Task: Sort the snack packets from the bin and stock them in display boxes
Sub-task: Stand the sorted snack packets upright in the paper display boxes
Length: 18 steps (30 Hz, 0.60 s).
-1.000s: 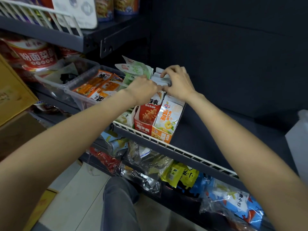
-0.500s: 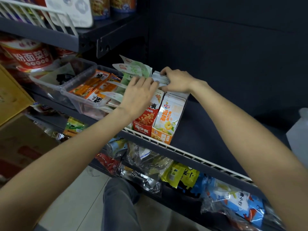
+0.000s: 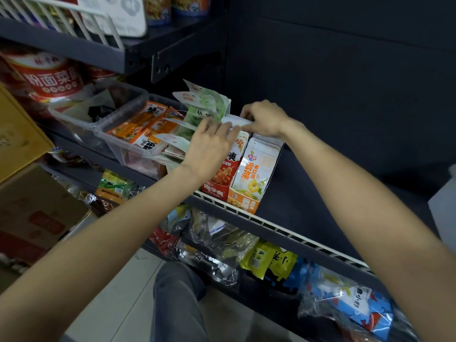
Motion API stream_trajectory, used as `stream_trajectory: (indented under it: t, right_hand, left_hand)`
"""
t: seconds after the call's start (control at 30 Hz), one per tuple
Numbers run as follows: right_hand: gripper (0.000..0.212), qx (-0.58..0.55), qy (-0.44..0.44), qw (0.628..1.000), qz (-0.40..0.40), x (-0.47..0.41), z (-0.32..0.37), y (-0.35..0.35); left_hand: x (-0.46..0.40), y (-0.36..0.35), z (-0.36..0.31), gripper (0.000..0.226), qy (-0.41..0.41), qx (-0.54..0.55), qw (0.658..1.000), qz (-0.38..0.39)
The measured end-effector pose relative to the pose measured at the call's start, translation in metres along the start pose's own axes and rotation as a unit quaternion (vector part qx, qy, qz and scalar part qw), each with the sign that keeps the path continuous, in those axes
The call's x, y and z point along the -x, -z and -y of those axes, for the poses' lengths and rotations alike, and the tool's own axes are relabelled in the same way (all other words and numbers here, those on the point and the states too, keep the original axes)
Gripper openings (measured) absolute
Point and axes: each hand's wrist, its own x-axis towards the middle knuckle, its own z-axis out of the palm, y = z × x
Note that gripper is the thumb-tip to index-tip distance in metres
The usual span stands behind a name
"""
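Note:
Two display boxes stand side by side on the dark shelf: a red one (image 3: 217, 178) and an orange-and-white one (image 3: 251, 183) with white packets stacked in it. My right hand (image 3: 265, 119) pinches the top edge of white snack packets (image 3: 234, 120) at the back of these boxes. My left hand (image 3: 209, 146) lies with straight fingers over the red box's top, fingertips touching the same packets. A clear bin (image 3: 128, 144) left of the boxes holds orange packets (image 3: 140, 124). Green-and-white packets (image 3: 204, 104) stand behind my left hand.
A second clear bin (image 3: 74, 114) sits further left. A white wire rail (image 3: 283, 230) edges the shelf front. Bagged snacks (image 3: 271, 260) fill the shelf below. Cardboard cartons (image 3: 29, 208) stand at the left, a white container (image 3: 444, 206) at the right. My knee (image 3: 177, 299) is below.
My left hand has uncurled from a fist and now lies flat on the red box's top. My right hand stays at the white packets. The view has shifted slightly.

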Motion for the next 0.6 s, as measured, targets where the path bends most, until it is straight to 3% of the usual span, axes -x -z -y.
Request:
stream_trajectory:
  t: [0.17,0.4,0.5,0.6]
  right_hand:
    - [0.015,-0.007,-0.014,0.997,-0.069,0.000,0.007,-0.007]
    - [0.010,-0.114,-0.049,0.991,-0.054,0.000,0.003,0.006]
    - [0.017,-0.109,-0.033,0.993,-0.014,0.000,0.001,0.013]
    - [0.040,-0.072,-0.041,0.996,0.018,0.001,-0.004,0.011]
  left_hand:
    - [0.001,0.003,0.000,0.057,-0.005,0.010,1.000,-0.025]
    - [0.016,0.008,0.009,0.057,-0.001,0.040,0.999,-0.037]
    - [0.017,0.014,0.009,0.059,-0.002,0.039,0.999,0.006]
    - [0.016,0.014,0.004,0.055,0.015,-0.024,0.998,0.063]
